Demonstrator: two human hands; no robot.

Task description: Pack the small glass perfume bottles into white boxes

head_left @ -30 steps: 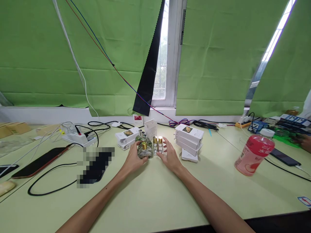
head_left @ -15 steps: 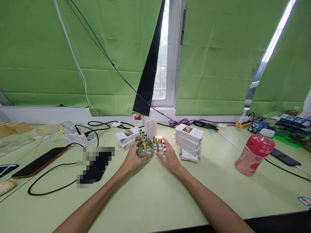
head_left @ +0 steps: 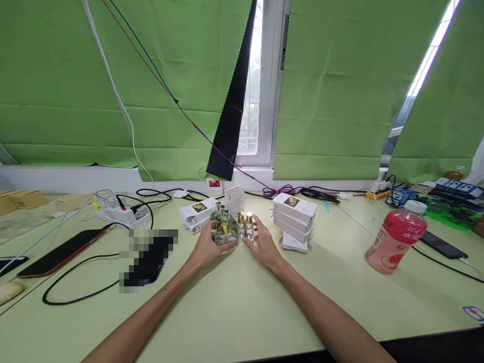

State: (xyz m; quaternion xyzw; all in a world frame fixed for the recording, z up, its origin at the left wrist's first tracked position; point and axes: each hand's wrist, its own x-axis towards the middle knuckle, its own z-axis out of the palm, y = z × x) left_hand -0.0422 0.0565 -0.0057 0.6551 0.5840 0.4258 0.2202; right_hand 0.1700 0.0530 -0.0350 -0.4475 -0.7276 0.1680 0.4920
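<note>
A cluster of glass perfume bottles stands upright on the table between my hands. My left hand (head_left: 205,246) curls around the left side of a round glass perfume bottle (head_left: 226,236) with a gold neck, its thumb across the front. Behind that one, other bottles with silver tops are partly hidden. Two small clear vials (head_left: 249,228) with gold caps stand side by side to the right. My right hand (head_left: 265,246) cups the right-hand vial, thumb at its front and fingers along its far side.
White boxes (head_left: 295,214) are stacked right of my right hand, and more white boxes (head_left: 197,212) lie to the left. A folded printed card (head_left: 235,199) stands behind the bottles. A pink drink bottle (head_left: 395,239) is at right; phones (head_left: 66,252), cables and a power strip (head_left: 123,216) lie left.
</note>
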